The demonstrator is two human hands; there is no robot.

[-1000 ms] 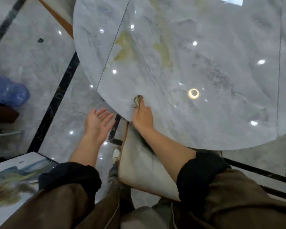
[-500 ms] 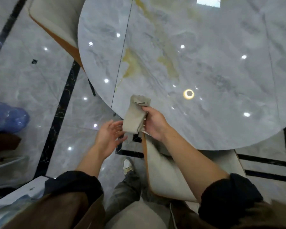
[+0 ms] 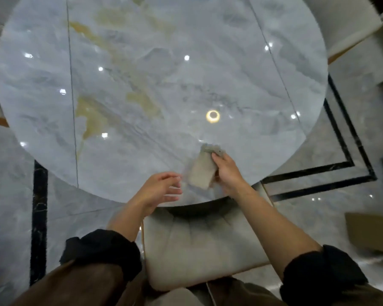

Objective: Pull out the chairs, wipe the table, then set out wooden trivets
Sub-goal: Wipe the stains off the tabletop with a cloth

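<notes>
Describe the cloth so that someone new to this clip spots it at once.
Find the round marble table filling the view, then its near edge above the pale chair. There the right hand holds a folded cloth beside the open left hand. It is the only matte, beige-grey thing against the glossy top.

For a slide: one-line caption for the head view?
Right hand holds a cloth over the marble table, left hand open beside it.
</notes>
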